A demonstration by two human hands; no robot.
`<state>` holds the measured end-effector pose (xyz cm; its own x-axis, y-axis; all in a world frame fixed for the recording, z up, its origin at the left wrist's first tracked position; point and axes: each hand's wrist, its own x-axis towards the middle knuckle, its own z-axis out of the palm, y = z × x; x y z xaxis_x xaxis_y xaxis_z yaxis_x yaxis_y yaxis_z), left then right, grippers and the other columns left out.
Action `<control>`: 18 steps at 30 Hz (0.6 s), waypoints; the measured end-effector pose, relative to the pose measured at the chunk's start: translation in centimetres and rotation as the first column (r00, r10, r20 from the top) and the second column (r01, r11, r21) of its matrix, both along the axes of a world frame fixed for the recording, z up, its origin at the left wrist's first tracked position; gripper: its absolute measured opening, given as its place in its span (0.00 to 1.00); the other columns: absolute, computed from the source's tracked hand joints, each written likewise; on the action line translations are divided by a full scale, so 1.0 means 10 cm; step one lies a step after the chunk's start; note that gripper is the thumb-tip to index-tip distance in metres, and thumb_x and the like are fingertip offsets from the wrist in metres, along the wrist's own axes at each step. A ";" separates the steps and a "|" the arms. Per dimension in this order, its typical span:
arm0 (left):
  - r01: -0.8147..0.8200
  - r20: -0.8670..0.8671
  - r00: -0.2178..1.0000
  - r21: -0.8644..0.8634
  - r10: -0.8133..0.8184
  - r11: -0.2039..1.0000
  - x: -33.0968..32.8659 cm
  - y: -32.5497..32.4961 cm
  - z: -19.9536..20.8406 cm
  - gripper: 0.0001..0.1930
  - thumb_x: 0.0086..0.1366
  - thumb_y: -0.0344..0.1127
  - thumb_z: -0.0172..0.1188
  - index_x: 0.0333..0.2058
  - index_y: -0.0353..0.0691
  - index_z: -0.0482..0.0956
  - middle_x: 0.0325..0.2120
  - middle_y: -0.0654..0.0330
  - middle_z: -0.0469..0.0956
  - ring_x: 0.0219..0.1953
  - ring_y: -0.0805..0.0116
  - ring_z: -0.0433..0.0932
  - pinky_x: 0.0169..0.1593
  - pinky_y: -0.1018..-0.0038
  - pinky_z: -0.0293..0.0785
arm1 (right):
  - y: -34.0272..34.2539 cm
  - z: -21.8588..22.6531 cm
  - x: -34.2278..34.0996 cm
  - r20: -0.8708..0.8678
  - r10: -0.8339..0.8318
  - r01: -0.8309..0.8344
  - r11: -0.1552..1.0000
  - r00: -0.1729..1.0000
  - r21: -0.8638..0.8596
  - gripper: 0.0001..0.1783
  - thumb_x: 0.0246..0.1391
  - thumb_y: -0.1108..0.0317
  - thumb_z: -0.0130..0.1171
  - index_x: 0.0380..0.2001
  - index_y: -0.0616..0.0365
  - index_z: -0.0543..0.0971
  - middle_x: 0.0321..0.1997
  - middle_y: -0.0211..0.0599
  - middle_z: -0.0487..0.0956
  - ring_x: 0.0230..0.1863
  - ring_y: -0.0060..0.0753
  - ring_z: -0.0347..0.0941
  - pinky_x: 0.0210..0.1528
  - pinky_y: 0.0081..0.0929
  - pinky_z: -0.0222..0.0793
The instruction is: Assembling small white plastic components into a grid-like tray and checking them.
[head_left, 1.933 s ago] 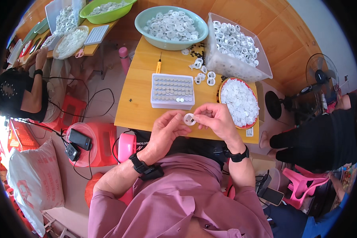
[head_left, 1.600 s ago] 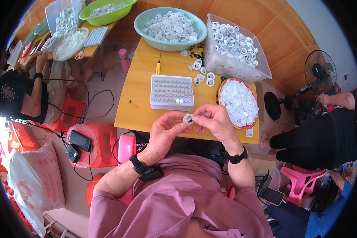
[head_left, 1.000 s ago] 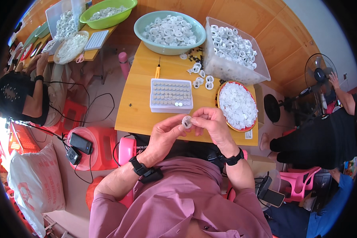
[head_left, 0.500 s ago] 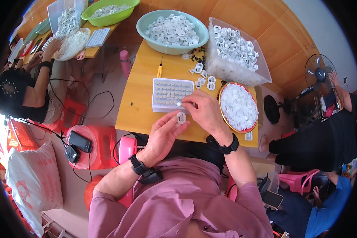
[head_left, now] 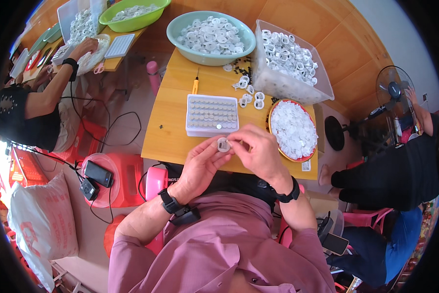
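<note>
Ring (head_left: 224,148) (1) pinched in left hand (head_left: 200,165) at near edge of worktop (head_left: 170,112), right hand (head_left: 258,154) by it, can't tell if gripping; 1 tray (head_left: 212,132) nearby, 1 basin (head_left: 209,59) and 1 bin (head_left: 278,83) far edge, 1 plate (head_left: 297,160) right edge.

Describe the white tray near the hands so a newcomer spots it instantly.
Start at the central wooden table, with the blue-green basin at its far end. Come nearer, past the yellow-handled screwdriver, to the white rectangular tray just beyond the left hand. Unlike the basin's loose heap, its small round pieces sit in tidy rows.
</note>
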<state>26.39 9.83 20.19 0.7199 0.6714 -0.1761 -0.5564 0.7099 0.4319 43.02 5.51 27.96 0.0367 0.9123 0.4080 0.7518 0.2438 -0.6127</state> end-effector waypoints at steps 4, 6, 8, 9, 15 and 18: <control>0.004 -0.017 1.000 0.016 -0.004 1.000 0.01 -0.02 0.01 0.16 0.75 0.34 0.51 0.57 0.33 0.73 0.50 0.57 0.80 0.50 0.68 0.80 0.56 0.71 0.77 | -0.06 -0.09 0.01 0.142 0.026 -0.043 0.992 0.990 0.116 0.06 0.47 0.77 0.69 0.30 0.59 0.83 0.29 0.35 0.81 0.26 0.35 0.79 0.27 0.28 0.73; -0.003 -0.023 1.000 0.023 0.004 1.000 0.02 -0.02 0.02 0.16 0.75 0.34 0.52 0.57 0.34 0.73 0.49 0.57 0.80 0.50 0.69 0.80 0.56 0.70 0.77 | -0.05 -0.11 0.00 0.164 0.030 -0.052 0.989 0.986 0.135 0.06 0.46 0.77 0.69 0.30 0.58 0.82 0.29 0.35 0.80 0.26 0.36 0.79 0.27 0.29 0.73; -0.012 -0.028 1.000 0.025 0.012 1.000 0.02 -0.03 -0.01 0.16 0.75 0.34 0.52 0.56 0.34 0.74 0.49 0.57 0.80 0.50 0.69 0.80 0.56 0.70 0.77 | -0.05 -0.13 -0.01 0.186 0.034 -0.063 0.986 0.982 0.153 0.06 0.46 0.77 0.69 0.29 0.58 0.82 0.29 0.35 0.80 0.26 0.38 0.78 0.27 0.30 0.73; -0.017 -0.028 0.999 0.025 0.018 1.000 0.02 -0.03 -0.02 0.16 0.75 0.34 0.52 0.56 0.35 0.74 0.49 0.58 0.80 0.50 0.69 0.80 0.56 0.70 0.77 | -0.05 -0.13 -0.02 0.208 0.023 -0.058 0.985 0.978 0.163 0.07 0.45 0.77 0.69 0.29 0.57 0.82 0.28 0.35 0.80 0.26 0.39 0.78 0.27 0.31 0.73; -0.035 -0.050 0.998 0.059 0.038 0.998 0.03 -0.04 0.01 0.15 0.74 0.34 0.53 0.56 0.36 0.74 0.49 0.59 0.80 0.51 0.71 0.80 0.57 0.70 0.77 | -0.04 -0.14 -0.04 0.218 -0.005 -0.028 0.988 0.976 0.149 0.06 0.44 0.76 0.69 0.28 0.57 0.82 0.28 0.34 0.80 0.26 0.40 0.78 0.27 0.32 0.73; -0.029 -0.063 0.997 0.065 0.033 0.998 0.03 -0.04 0.02 0.15 0.74 0.34 0.53 0.56 0.35 0.74 0.49 0.59 0.80 0.51 0.71 0.79 0.57 0.70 0.76 | -0.04 -0.11 -0.07 0.116 -0.036 0.027 0.997 0.993 0.073 0.05 0.46 0.75 0.68 0.28 0.57 0.82 0.27 0.34 0.80 0.25 0.39 0.78 0.27 0.31 0.73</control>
